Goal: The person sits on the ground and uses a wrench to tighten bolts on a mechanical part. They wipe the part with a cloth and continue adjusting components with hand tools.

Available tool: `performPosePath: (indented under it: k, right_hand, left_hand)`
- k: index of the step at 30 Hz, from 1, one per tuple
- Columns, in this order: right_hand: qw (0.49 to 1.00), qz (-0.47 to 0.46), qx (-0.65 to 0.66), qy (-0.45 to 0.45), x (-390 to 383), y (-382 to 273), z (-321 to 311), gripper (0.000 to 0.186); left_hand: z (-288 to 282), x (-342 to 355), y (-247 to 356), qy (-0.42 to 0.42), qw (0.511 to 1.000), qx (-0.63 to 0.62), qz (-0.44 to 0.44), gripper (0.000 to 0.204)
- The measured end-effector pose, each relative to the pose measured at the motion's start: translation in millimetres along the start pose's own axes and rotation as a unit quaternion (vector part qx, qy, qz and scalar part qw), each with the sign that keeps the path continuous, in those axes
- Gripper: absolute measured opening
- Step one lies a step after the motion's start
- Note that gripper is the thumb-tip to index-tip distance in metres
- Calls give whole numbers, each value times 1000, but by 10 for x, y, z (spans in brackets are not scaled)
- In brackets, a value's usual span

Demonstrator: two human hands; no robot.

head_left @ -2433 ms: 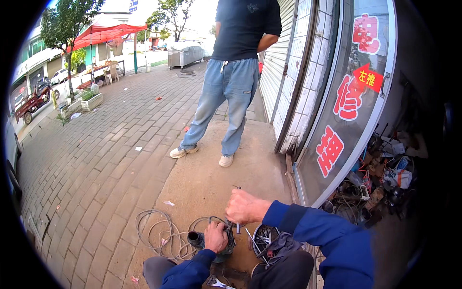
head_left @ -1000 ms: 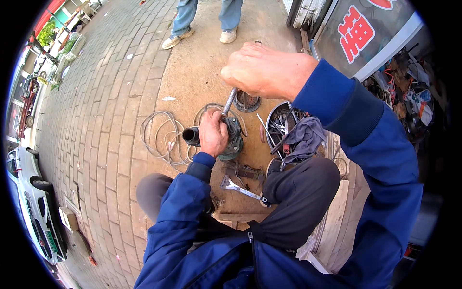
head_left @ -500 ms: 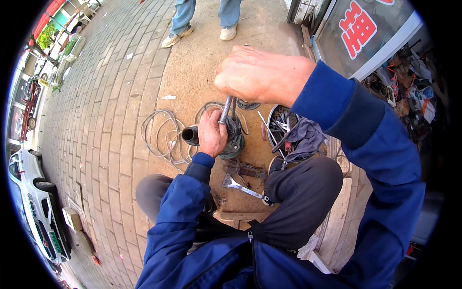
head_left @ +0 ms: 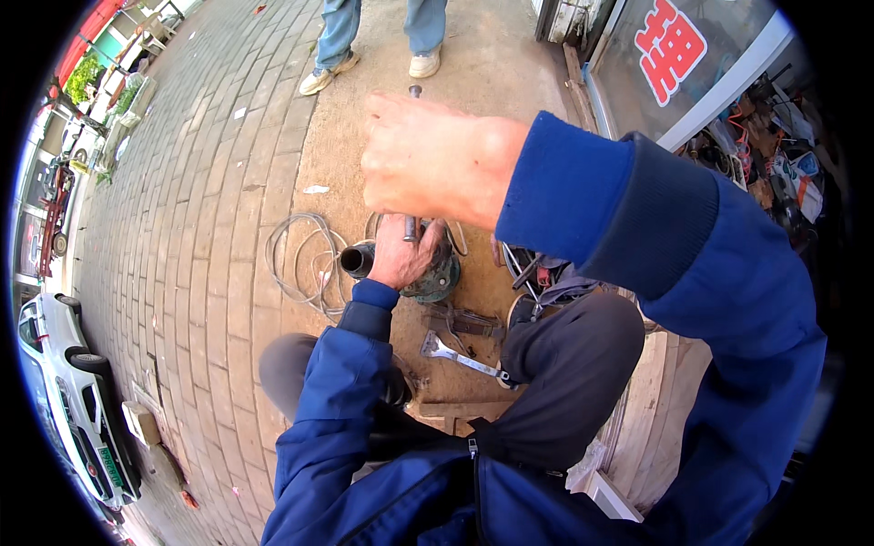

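Observation:
My right hand [head_left: 423, 159] is closed round a steel bar [head_left: 415, 91]. One end sticks out beyond the fist and the other shows below it, by my left fingers. Below it, my left hand [head_left: 401, 257] grips the top of a dark green pump [head_left: 435, 280] standing on the ground between my feet. A black, round outlet [head_left: 356, 261] opens on the pump's left side. My right fist and forearm hide much of the pump's far side. Whether the bar touches my left hand is hard to see.
A grey cable [head_left: 305, 259] lies coiled left of the pump. Near my right foot are a metal scraper-like tool [head_left: 464, 361] and a tub of tools with a dark rag [head_left: 555, 287]. A person in jeans [head_left: 423, 27] stands ahead. A glass door [head_left: 719, 55] is at right, a parked car [head_left: 77, 391] at left.
My right hand has swung left and nearer with the bar, now covering more of the pump. The bar's far end now shows above the fist. My left hand stays at the pump.

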State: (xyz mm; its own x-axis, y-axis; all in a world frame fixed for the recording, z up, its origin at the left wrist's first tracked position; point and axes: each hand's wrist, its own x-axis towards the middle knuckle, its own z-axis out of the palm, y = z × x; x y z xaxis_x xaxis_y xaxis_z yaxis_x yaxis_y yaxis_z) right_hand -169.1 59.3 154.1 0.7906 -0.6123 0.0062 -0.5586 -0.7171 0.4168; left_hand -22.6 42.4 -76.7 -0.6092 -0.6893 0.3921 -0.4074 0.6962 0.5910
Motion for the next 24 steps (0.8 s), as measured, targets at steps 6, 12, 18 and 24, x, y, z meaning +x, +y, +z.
performPosePath:
  k: [6,12,18,24]
  right_hand:
    - [990,-69,-113,41,23,33,-6,7]
    - [978,-94,-48,181,-246,182,228,20]
    - [973,-132,-49,182,-266,345,213,24]
    - [983,-75,74,148,-235,374,92,24]
  left_hand:
    - [72,16,-18,69,989,-127,-39,16]
    - [44,50,-38,1,996,-68,-64,16]
    - [-36,133,95,-7,995,-82,-64,18]
    - [-137,140,136,-18,999,-32,-35,18]
